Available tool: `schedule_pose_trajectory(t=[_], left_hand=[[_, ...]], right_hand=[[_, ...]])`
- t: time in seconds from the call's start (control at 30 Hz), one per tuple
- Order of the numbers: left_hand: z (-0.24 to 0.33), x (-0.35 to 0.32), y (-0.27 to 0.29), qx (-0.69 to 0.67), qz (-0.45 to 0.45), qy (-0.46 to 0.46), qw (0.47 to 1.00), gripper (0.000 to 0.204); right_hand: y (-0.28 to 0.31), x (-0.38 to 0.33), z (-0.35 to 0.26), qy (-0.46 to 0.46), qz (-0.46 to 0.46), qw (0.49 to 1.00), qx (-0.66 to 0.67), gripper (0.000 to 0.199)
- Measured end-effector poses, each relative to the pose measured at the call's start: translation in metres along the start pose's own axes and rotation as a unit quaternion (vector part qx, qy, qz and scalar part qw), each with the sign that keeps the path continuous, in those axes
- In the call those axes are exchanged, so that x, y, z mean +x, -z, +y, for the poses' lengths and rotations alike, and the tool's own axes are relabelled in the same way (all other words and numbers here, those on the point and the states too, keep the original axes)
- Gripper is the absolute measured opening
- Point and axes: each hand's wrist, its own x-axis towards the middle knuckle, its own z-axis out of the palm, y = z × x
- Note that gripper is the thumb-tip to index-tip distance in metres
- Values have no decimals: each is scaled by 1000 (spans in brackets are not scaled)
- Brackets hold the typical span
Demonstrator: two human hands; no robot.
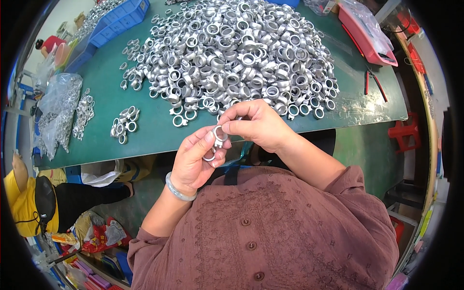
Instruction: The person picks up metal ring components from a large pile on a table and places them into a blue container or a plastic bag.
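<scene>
Close to the table's front edge, my left hand (195,157) is closed around two small silver metal rings with lugs. The upper ring (220,134) stands between both hands, pinched by my left thumb and fingers; the lower ring (209,155) sits against my left fingers. With thumb and forefinger, my right hand (258,126) grips the top of the upper ring; its other fingers are partly hidden. Just beyond the hands rises a large heap of similar metal rings (241,53). Left of my hands lies a small group of rings (124,124) on the green table (159,128).
At the table's left are a clear plastic bag of small metal parts (58,108), a loose pile of small parts (84,113) and a blue bin (118,21). Red-handled pliers (374,82) and a pink basket (367,36) lie right. A person in yellow (24,203) is at left.
</scene>
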Motion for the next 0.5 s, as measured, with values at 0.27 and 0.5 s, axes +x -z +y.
schedule_pose_trajectory(t=[0.27,0.5], left_hand=[[2,-1,-1,-23,0,16,1000,25],[3,0,0,-40,1,20,999,27]], right_hand=[[-1,-3,-5,-29,13,999,-38,11],[0,-5,5,110,8,987,-117,18]])
